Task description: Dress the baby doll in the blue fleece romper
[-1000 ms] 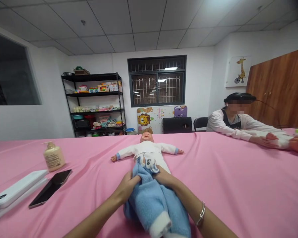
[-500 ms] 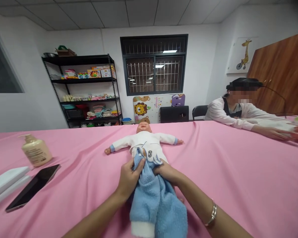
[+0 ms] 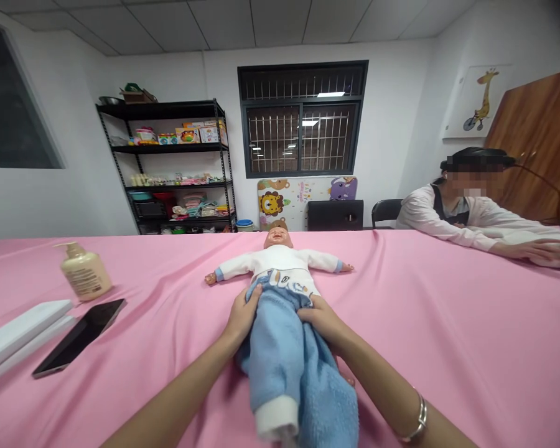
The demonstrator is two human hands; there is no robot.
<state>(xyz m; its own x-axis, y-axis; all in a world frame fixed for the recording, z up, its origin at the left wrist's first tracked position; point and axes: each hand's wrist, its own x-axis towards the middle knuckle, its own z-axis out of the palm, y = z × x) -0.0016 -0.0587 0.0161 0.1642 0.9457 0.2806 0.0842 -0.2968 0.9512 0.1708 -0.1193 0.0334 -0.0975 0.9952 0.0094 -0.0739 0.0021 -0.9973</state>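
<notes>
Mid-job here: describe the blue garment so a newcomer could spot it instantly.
On the pink cloth, find the doll lying face-up in the middle. Over its legs, held by the left hand and right hand, is the blue garment. Unlike the doll's white top, it is fluffy blue with a white cuff nearest the camera.

Left hand [image 3: 241, 316] and right hand [image 3: 325, 318] have spread the blue trousers [image 3: 277, 348] wider.

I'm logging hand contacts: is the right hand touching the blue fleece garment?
Touching. The head view shows the right hand gripping the blue fleece garment near its upper end, with no gap showing.
</notes>
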